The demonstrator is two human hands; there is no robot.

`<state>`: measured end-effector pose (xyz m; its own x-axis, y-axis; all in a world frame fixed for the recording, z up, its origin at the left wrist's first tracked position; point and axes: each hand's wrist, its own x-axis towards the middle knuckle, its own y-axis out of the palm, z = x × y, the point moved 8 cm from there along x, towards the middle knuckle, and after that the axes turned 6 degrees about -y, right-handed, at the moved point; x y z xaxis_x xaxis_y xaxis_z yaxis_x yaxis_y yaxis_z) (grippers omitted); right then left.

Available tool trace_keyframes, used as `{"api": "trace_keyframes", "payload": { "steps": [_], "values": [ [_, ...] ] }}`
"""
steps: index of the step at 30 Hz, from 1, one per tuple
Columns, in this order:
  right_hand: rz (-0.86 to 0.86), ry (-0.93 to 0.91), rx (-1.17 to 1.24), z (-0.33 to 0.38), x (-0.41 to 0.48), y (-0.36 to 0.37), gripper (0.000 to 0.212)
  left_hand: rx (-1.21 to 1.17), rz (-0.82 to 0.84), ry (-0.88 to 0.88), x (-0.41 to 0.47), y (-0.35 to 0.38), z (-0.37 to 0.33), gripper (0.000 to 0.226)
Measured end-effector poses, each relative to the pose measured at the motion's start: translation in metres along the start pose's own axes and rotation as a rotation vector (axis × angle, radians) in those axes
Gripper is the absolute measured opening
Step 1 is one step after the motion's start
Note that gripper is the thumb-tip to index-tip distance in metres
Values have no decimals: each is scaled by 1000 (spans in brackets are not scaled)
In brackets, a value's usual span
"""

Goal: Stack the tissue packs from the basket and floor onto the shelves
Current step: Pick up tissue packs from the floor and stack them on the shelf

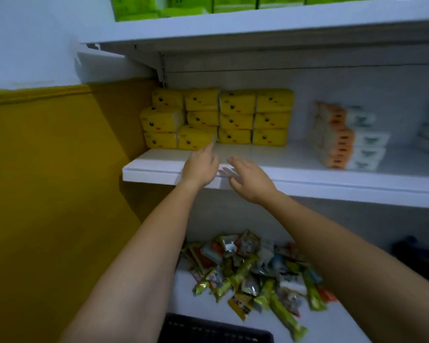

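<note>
Reaching over the white shelf (332, 186), my left hand (201, 167) keeps its fingers straight and together, tips at the corner of the bottom yellow pack (196, 139). The yellow tissue packs (235, 117) stand just beyond those fingertips, 4 columns, 3 high. My right hand (250, 180), just beside, spreads its fingers, holding nothing. Snack packets (253, 271) lie below my wrists, and the black basket (216, 330) sits nearer me.
</note>
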<state>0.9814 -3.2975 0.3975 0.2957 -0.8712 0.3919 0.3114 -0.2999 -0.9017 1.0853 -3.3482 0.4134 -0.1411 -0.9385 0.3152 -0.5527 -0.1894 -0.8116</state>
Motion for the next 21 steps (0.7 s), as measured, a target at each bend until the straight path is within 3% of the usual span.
{"api": "trace_keyframes", "payload": {
  "steps": [5, 13, 21],
  "values": [
    [20, 171, -72, -55, -124, -35, 53, 28, 174, 249, -77, 77, -94, 50],
    [-45, 606, -223, -158, -381, -102, 52, -21, 346, 637, -208, 202, -279, 50],
    [-94, 1113, -233, -198, -671, -120, 52, -106, 662, 1009, -417, 329, -444, 52]
  ]
}}
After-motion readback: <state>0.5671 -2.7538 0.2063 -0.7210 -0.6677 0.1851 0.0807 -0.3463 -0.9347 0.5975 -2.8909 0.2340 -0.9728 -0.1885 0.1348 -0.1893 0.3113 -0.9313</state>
